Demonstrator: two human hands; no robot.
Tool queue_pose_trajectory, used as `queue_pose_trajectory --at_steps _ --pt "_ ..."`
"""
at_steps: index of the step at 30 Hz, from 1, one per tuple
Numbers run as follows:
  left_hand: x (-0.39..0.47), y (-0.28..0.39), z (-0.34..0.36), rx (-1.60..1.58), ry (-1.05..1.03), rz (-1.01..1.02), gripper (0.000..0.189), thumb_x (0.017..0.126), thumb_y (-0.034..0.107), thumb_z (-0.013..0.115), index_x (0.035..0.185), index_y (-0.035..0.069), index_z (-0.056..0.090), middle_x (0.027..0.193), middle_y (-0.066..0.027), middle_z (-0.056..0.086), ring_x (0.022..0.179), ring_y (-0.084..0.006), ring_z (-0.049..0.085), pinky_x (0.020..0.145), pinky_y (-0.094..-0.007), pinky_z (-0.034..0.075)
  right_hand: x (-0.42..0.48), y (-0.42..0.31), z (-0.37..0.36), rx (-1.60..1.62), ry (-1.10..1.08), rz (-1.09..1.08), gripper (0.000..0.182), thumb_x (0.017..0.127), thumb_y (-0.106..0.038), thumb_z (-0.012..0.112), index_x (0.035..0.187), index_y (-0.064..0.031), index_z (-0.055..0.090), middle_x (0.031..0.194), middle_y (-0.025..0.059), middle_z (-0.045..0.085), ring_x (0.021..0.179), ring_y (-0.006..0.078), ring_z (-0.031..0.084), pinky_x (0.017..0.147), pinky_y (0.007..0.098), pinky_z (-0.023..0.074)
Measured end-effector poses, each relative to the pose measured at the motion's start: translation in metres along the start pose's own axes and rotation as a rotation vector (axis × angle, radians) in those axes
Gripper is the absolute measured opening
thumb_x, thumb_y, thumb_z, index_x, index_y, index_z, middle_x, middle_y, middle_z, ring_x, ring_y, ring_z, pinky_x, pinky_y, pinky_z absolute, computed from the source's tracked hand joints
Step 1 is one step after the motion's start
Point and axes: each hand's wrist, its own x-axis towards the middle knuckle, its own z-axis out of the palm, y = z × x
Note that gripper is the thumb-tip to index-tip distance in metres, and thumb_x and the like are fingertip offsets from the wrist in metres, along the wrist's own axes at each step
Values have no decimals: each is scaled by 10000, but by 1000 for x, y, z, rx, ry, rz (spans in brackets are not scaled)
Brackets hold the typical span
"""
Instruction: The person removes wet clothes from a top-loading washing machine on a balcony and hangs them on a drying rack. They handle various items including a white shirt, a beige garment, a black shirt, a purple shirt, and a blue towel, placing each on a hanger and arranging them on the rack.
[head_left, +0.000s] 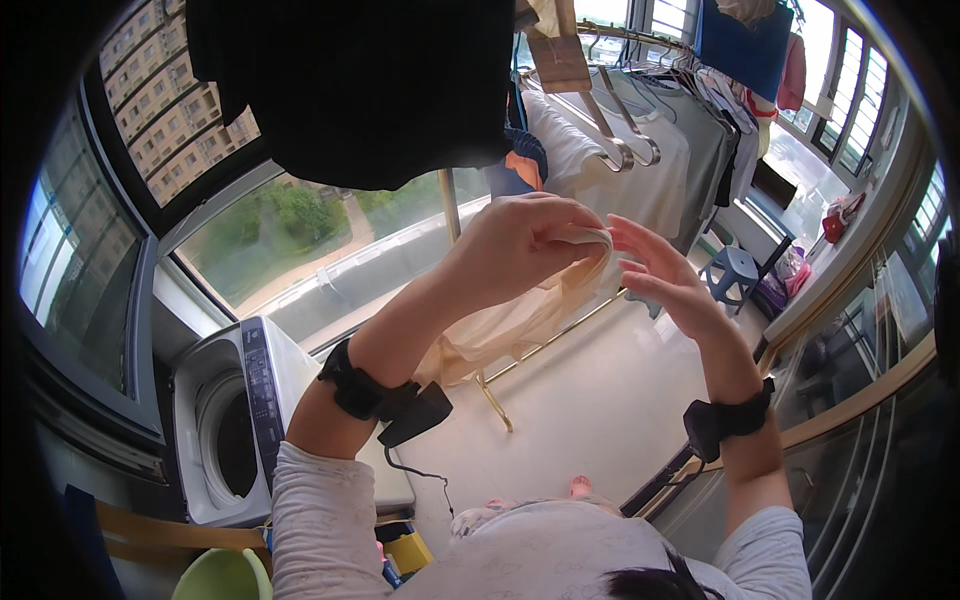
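Observation:
My left hand (536, 232) grips the edge of a light beige cloth garment (517, 322), which hangs down below it in front of a gold metal rack. Close by on the right, my right hand (660, 270) has its fingers apart, the fingertips near or just touching the same edge; whether they touch cannot be told. Black straps with small black devices are around both forearms. Above my hands hang a black garment (360, 90) and several shirts (637, 142) on a rail.
A top-loading washing machine (255, 420) with its lid up stands at the left below the window. A green basin (225, 577) is at the bottom left. The rack's gold foot (496, 405) rests on the pale floor. A blue stool (730, 271) stands at the right, near glass sliding doors.

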Motion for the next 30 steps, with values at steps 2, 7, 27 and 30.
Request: queue_pose_trajectory --at_steps 2,7,27,30 --pt "16 13 5 22 4 15 157 786 92 594 932 34 587 832 -22 588 747 -82 561 675 -192 463 4 9 3 -49 -139 -13 827 697 -353 672 1325 -82 208 1313 106 298 1222 212 268 1004 420 187" --pt "38 44 1 0 282 -5 219 811 174 570 971 27 547 843 -48 603 770 -97 568 680 -215 450 -14 65 -2 43 -279 18 912 689 -295 705 1345 -77 111 1341 109 242 1242 220 231 1012 404 177" --pt "42 5 61 -36 17 -209 839 667 352 712 1286 24 251 1116 -154 482 1046 -232 474 855 -356 393 25 -18 -64 -276 141 -243 347 714 -52 629 1054 -72 560 714 39 520 630 105 495 534 232 403" --pt "67 6 82 -62 -25 -200 871 646 351 727 1281 7 240 1111 -181 469 1040 -260 473 867 -360 385 15 -25 -73 -470 273 -229 350 703 -75 637 1045 -81 561 720 65 529 632 149 512 550 259 418"
